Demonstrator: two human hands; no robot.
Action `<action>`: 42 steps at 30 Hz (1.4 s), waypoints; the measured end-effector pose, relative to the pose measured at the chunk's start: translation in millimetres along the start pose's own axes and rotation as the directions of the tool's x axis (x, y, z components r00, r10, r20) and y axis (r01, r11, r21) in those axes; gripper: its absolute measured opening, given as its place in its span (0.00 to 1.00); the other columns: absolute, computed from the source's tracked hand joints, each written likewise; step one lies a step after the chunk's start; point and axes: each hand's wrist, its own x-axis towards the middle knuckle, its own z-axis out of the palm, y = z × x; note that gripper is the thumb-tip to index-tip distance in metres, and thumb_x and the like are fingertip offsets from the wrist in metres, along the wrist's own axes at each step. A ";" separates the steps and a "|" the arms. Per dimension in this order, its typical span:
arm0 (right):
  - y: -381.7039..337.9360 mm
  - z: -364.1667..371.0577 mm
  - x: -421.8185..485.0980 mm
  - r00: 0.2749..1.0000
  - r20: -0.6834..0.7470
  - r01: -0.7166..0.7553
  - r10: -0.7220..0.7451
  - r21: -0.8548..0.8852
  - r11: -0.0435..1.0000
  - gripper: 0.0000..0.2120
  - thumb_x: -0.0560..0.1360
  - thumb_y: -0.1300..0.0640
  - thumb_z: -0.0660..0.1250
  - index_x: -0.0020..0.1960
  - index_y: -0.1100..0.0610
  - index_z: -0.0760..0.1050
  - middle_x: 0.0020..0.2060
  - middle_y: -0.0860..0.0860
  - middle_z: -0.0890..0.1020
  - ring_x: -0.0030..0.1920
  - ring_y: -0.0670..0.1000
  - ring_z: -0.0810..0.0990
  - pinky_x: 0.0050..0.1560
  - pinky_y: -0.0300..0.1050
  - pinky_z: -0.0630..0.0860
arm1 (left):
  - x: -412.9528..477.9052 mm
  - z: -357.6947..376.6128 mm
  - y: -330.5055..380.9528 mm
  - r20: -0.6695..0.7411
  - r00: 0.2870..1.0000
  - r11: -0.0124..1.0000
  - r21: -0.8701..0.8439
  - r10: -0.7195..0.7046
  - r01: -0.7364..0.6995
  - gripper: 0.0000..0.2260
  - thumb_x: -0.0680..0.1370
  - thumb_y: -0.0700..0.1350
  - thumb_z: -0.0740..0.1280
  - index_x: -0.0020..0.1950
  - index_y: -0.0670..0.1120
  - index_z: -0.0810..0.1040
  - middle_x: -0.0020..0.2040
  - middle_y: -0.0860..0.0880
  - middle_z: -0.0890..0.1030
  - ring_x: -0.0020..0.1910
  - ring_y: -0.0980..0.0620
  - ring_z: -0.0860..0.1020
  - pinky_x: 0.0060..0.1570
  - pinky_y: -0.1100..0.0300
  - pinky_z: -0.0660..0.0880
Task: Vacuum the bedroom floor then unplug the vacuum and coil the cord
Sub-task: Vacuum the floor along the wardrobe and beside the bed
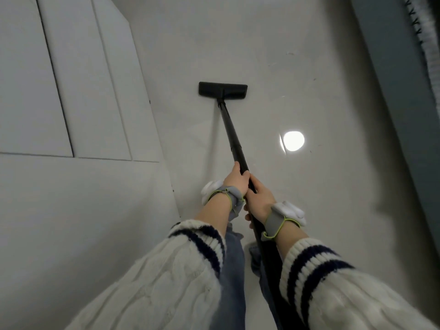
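1. Vacuum wand (234,139): we see a straight, smooth, matte black tube running from our hands at about 6 o'clock up toward 12 o'clock, leaning slightly to the left as it goes away from us.
2. At its far end sits the floor head (222,90), a flat, wide black rectangle resting on the floor near the middle of the view, its long edge lying crosswise to the tube.
3. The floor (309,91) is pale, smooth and glossy; a round bright reflection (293,140) shines at about 3 o'clock of the tube, just beside it.
4. At 9 to 11 o'clock stands white panelled furniture (71,91), flat-faced, with thin dark seams between its panels.
5. At 1 to 3 o'clock a dark grey-blue edge (392,103) runs down the side, with a pale fringed fabric at its top corner; we cannot tell what it belongs to.
6. Our left hand (235,178) is closed around the tube from the left, fingers curled over it, sitting further up the tube.
7. Our right hand (260,198) is wrapped around the tube just below, touching the left hand.
8. Both wrists wear grey straps with yellow-green cord and white padded pieces; the sleeves are chunky cream cable knit with dark navy stripes at the cuffs.
9. Blue jeans (234,270) show between the forearms.
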 end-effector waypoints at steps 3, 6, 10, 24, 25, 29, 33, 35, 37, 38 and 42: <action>-21.8 8.7 5.8 1.000 -0.020 0.006 -0.006 0.035 0.999 0.24 0.80 0.60 0.52 0.73 0.43 0.60 0.30 0.50 0.74 0.26 0.50 0.69 0.21 0.38 0.68 | 7.5 -21.6 7.8 0.017 1.000 1.000 0.017 0.017 -0.017 0.24 0.82 0.47 0.53 0.77 0.49 0.52 0.64 0.41 0.75 0.57 0.40 0.77 0.58 0.50 0.74; -52.7 25.8 17.3 1.000 -0.006 0.016 -0.016 0.073 0.997 0.22 0.81 0.61 0.52 0.73 0.46 0.62 0.31 0.51 0.73 0.25 0.51 0.68 0.21 0.37 0.69 | 17.9 -56.8 15.5 0.002 1.000 0.999 0.027 0.026 -0.026 0.23 0.82 0.46 0.54 0.77 0.47 0.53 0.63 0.41 0.75 0.57 0.41 0.77 0.52 0.54 0.72; -89.7 51.6 26.1 0.999 0.047 0.023 -0.028 0.097 0.995 0.21 0.81 0.61 0.53 0.72 0.48 0.60 0.31 0.52 0.74 0.25 0.52 0.69 0.18 0.36 0.70 | 35.2 -101.9 18.2 0.006 0.999 0.998 0.062 0.033 -0.033 0.16 0.82 0.44 0.55 0.69 0.42 0.63 0.56 0.38 0.78 0.52 0.39 0.77 0.45 0.55 0.70; -109.7 71.1 -5.1 0.996 0.050 -0.071 0.069 0.042 0.997 0.37 0.75 0.67 0.62 0.75 0.41 0.52 0.34 0.55 0.75 0.23 0.52 0.72 0.18 0.37 0.69 | 66.2 -154.9 25.8 0.067 0.997 0.999 0.035 0.027 -0.029 0.31 0.81 0.48 0.57 0.78 0.49 0.44 0.61 0.39 0.77 0.57 0.38 0.78 0.58 0.47 0.76; -106.1 77.0 -2.0 0.998 0.019 -0.058 0.058 0.014 0.998 0.37 0.75 0.67 0.61 0.75 0.41 0.53 0.35 0.54 0.75 0.23 0.52 0.71 0.18 0.37 0.69 | 62.9 -154.2 22.8 0.074 0.997 0.997 0.073 0.023 -0.029 0.32 0.80 0.48 0.58 0.78 0.49 0.43 0.62 0.39 0.77 0.57 0.39 0.78 0.58 0.49 0.76; -100.7 91.2 8.7 0.999 -0.048 -0.020 0.015 -0.098 0.995 0.38 0.73 0.68 0.61 0.76 0.44 0.54 0.46 0.52 0.79 0.31 0.49 0.74 0.31 0.40 0.74 | 49.6 -150.9 17.7 0.128 0.992 0.988 0.157 -0.006 -0.014 0.34 0.79 0.45 0.60 0.78 0.49 0.42 0.63 0.40 0.76 0.57 0.40 0.78 0.54 0.54 0.76; -112.1 73.8 14.9 1.000 -0.017 0.021 -0.023 -0.076 0.997 0.37 0.73 0.70 0.58 0.76 0.44 0.53 0.42 0.45 0.77 0.29 0.45 0.73 0.24 0.31 0.70 | 49.6 -144.5 33.7 0.111 0.993 0.994 0.101 -0.040 0.029 0.34 0.79 0.45 0.61 0.78 0.52 0.43 0.63 0.41 0.76 0.56 0.40 0.78 0.54 0.53 0.77; -115.2 61.7 18.6 1.000 -0.007 0.013 -0.014 -0.068 0.998 0.38 0.73 0.70 0.58 0.75 0.43 0.53 0.38 0.41 0.75 0.30 0.44 0.73 0.26 0.35 0.71 | 54.2 -140.7 42.1 0.133 0.990 0.998 0.038 -0.046 0.041 0.36 0.78 0.45 0.62 0.78 0.53 0.42 0.65 0.41 0.75 0.58 0.40 0.77 0.58 0.47 0.76; -117.1 37.8 25.1 1.000 -0.003 0.005 -0.005 -0.080 0.997 0.37 0.73 0.70 0.58 0.75 0.42 0.54 0.38 0.40 0.75 0.31 0.46 0.72 0.28 0.40 0.72 | 53.5 -130.0 60.5 0.138 0.989 0.999 0.006 -0.053 0.053 0.37 0.78 0.45 0.63 0.78 0.53 0.42 0.65 0.41 0.75 0.58 0.40 0.77 0.57 0.45 0.77; -118.0 26.2 27.9 1.000 0.007 -0.001 0.002 -0.087 0.996 0.37 0.73 0.70 0.57 0.75 0.42 0.55 0.39 0.40 0.75 0.31 0.47 0.72 0.27 0.41 0.72 | 53.0 -123.9 69.9 0.136 0.989 0.998 -0.004 -0.054 0.055 0.37 0.78 0.45 0.63 0.78 0.53 0.41 0.64 0.41 0.75 0.58 0.40 0.77 0.56 0.45 0.77; -121.0 -28.0 35.5 0.999 0.043 -0.028 0.032 -0.096 0.995 0.38 0.73 0.70 0.56 0.75 0.41 0.54 0.47 0.42 0.77 0.32 0.52 0.72 0.24 0.42 0.73 | 54.5 -91.1 110.6 0.135 0.989 0.997 -0.034 -0.062 0.067 0.36 0.78 0.45 0.62 0.78 0.53 0.41 0.64 0.41 0.75 0.57 0.39 0.78 0.55 0.44 0.78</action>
